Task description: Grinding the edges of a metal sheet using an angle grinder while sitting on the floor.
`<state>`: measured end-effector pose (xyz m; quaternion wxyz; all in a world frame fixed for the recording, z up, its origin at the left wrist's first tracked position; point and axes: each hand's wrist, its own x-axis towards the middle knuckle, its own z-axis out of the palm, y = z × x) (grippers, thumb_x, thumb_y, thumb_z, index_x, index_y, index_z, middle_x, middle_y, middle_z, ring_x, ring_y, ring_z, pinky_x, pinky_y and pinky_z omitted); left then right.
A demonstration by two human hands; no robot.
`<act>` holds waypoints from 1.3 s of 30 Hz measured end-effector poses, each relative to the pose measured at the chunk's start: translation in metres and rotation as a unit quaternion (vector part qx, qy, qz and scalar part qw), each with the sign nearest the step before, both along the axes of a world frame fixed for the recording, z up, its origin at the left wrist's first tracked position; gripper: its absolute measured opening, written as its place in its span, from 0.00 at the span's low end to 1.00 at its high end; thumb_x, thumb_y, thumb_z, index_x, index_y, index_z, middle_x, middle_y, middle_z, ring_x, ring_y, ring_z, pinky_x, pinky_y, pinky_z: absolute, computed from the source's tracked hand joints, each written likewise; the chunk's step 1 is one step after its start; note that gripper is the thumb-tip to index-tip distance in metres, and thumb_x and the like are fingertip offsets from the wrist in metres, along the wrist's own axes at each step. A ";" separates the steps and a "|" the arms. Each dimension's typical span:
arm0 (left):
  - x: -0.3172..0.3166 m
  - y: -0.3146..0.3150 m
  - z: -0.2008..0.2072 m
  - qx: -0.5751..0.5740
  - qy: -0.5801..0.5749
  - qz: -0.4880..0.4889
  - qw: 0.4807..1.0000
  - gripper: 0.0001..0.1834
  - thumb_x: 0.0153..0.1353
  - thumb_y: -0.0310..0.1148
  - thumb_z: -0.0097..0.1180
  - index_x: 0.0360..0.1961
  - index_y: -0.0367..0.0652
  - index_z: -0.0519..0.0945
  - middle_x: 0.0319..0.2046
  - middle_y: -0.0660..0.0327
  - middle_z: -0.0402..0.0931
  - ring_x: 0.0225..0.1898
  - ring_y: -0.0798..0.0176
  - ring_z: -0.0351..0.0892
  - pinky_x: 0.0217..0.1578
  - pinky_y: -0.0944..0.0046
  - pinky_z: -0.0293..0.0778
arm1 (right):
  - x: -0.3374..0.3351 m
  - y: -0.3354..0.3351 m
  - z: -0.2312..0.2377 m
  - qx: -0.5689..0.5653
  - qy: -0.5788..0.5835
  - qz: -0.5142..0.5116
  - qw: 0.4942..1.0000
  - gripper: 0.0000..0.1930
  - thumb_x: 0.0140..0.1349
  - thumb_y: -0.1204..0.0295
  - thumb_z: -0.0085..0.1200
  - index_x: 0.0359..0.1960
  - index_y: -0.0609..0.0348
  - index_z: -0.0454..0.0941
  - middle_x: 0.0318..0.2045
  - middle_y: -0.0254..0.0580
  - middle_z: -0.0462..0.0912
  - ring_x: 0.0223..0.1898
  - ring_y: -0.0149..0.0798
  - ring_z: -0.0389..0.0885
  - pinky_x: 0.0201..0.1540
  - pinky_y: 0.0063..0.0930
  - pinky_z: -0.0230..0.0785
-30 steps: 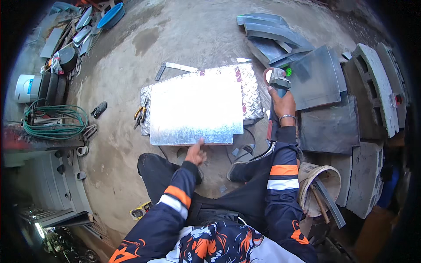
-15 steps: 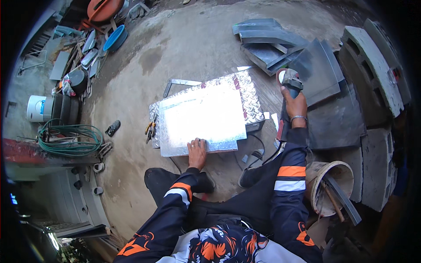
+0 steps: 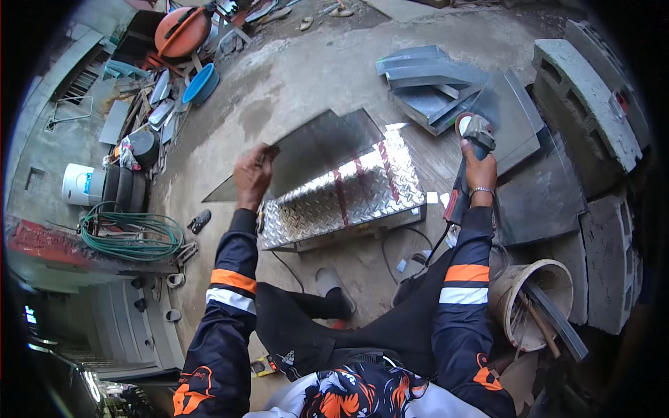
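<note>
My left hand point(image 3: 254, 174) is closed on the near edge of a thin metal sheet point(image 3: 313, 150), which is tilted up with a notch cut from its corner. Beneath it lies a low box topped with shiny diamond-pattern plate point(image 3: 362, 184), crossed by reddish-brown stripes. In my right hand point(image 3: 479, 171) is an angle grinder point(image 3: 475, 132), held out to the right with its disc pointing away from me. A cord runs from the grinder's rear end down toward my legs. The sheet hides the far side of the box.
Bent sheet-metal pieces point(image 3: 425, 76) lie ahead on the right, beside flat dark sheets point(image 3: 543, 188). Concrete blocks point(image 3: 585, 104) line the right side. A bucket point(image 3: 502, 299) holding scraps stands by my right leg. A green hose point(image 3: 129, 233) is coiled on the left.
My left hand has lifted the metal sheet off the box and tilted it up, away to the left, uncovering the striped plate. The grinder stays in my right hand.
</note>
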<state>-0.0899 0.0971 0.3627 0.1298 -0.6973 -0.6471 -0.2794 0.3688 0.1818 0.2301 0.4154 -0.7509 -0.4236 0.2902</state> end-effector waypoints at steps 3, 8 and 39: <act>0.005 0.011 0.032 -0.035 -0.035 0.052 0.997 0.12 0.62 0.43 0.58 0.38 0.47 0.82 0.31 0.51 0.82 0.36 0.45 0.82 0.35 0.52 0.75 | -0.003 -0.004 0.001 0.008 0.013 -0.013 1.000 0.41 0.48 0.39 0.64 0.37 0.76 0.78 0.37 0.70 0.81 0.43 0.62 0.82 0.46 0.46 0.71; -0.016 0.020 0.008 -0.070 -0.146 0.126 0.979 0.22 0.62 0.50 0.57 0.35 0.38 0.81 0.29 0.43 0.80 0.33 0.44 0.81 0.36 0.52 0.72 | -0.015 0.001 -0.007 0.054 0.049 -0.021 0.997 0.36 0.51 0.42 0.64 0.34 0.75 0.79 0.30 0.60 0.83 0.34 0.50 0.83 0.42 0.42 0.72; 0.001 -0.051 -0.115 -0.298 -0.224 0.334 0.866 0.25 0.59 0.54 0.57 0.43 0.41 0.84 0.35 0.42 0.82 0.42 0.40 0.82 0.44 0.46 0.74 | -0.247 -0.006 0.003 0.011 -0.062 0.311 0.948 0.35 0.56 0.47 0.62 0.44 0.74 0.69 0.34 0.71 0.81 0.40 0.66 0.81 0.44 0.51 0.72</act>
